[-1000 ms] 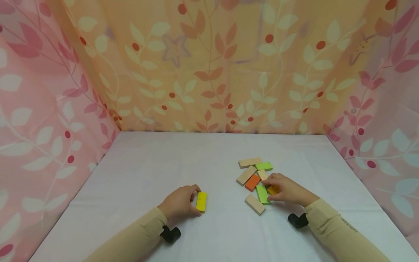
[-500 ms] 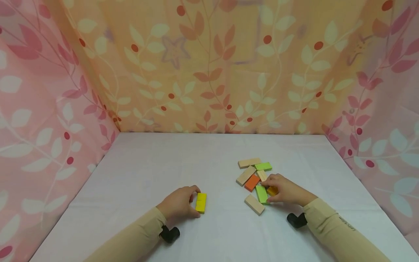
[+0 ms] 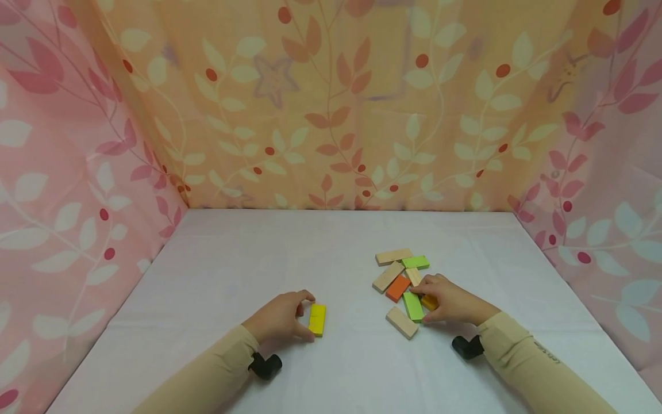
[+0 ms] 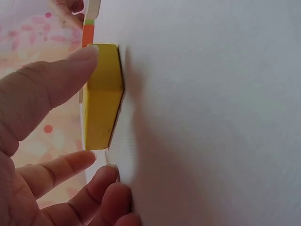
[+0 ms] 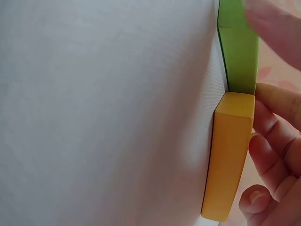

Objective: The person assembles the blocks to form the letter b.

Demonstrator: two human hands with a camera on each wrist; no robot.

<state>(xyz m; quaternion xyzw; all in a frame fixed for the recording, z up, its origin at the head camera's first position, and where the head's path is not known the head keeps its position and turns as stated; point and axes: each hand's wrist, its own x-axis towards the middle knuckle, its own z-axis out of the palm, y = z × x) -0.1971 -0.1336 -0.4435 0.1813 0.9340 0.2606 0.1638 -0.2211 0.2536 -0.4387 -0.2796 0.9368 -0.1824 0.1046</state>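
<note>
My left hand (image 3: pixel 281 316) is curved beside a yellow block (image 3: pixel 318 320) on the white table. In the left wrist view, the thumb lies in front of the yellow block (image 4: pixel 102 99), while the index fingertip stands just off its other end. My right hand (image 3: pixel 455 300) is at the pile, thumb and index finger at opposite ends of a light green block (image 3: pixel 412 307). In the right wrist view, the thumb overlaps that green block (image 5: pixel 240 56). An orange-yellow block (image 3: pixel 429 302) lies against it, partly hidden under the hand.
Around the right hand lie a red-orange block (image 3: pixel 397 288), a second green block (image 3: pixel 416 262) and several plain wooden blocks, one nearest me (image 3: pixel 401 323). Patterned curtains (image 3: pixel 331 103) border the white table (image 3: pixel 248 247) at back and sides.
My left hand has drawn back very slightly to the left from the yellow block. The right hand and the blocks look almost unchanged.
</note>
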